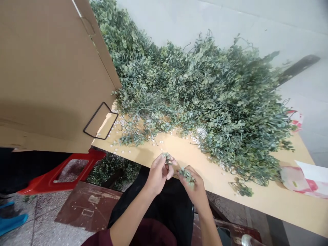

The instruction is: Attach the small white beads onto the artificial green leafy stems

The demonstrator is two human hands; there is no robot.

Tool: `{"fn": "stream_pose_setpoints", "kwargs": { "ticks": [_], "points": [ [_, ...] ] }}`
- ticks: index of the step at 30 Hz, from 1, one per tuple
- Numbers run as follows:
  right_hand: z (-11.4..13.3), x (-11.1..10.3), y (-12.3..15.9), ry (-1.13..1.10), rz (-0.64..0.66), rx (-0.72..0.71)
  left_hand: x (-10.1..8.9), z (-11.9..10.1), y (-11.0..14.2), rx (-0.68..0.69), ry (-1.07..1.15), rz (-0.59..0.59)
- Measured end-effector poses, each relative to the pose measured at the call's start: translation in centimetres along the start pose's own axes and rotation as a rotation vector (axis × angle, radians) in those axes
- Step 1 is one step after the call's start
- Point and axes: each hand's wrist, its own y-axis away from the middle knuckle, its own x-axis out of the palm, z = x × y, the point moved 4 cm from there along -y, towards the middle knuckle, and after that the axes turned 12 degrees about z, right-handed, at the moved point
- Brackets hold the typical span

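My left hand [156, 174] is closed with a small leafy sprig [167, 158] pinched at its fingertips. Close beside it, my right hand [195, 188] is closed on another leafy sprig [187, 176], whose grey-green leaves stick out over the fingers. Both hands are above the front edge of a pale yellow table [143, 155], over my lap. Behind them lies a big heap of artificial greenery [205, 89] with thin wiry stems. A loose sprig [242, 188] rests on the table to the right. Small white beads [122, 150] are scattered in front of the heap.
A large cardboard box [51, 68] stands at the left, with a dark rectangular wire frame [101, 121] at its lower corner. Below it is a red plastic chair [64, 172]. Red-and-white plastic packaging [297, 179] lies at the right. A brown wooden bench [87, 206] is underneath me.
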Motion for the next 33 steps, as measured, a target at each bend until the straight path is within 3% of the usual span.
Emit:
{"fn": "stream_pose_setpoints", "kwargs": {
  "ticks": [5, 11, 17, 24, 29, 33],
  "points": [
    [-0.9, -2.3, 0.3, -0.043, 0.013, 0.081, -0.3, -0.5, -0.9, -0.024, -0.265, 0.067],
    [-2.3, -4.3, -0.2, -0.247, -0.194, 0.083, -0.6, -0.1, -2.1, -0.046, -0.594, 0.189],
    [-2.4, -3.0, -1.8, -0.389, -0.208, 0.106, -0.8, 0.5, -2.4, -0.108, -0.683, 0.289],
    [-2.8, -1.0, -2.4, -0.584, -0.222, 0.071, -0.4, 0.0, -2.6, -0.024, -0.923, 0.433],
    [-2.8, -0.5, -2.7, -0.762, -0.183, 0.054, -0.2, 0.2, -2.6, -0.091, -0.922, 0.527],
    [-2.8, -0.5, -2.7, -0.808, -0.123, 0.063, -0.3, 0.1, -2.6, -0.086, -0.886, 0.504]
  ]
}}
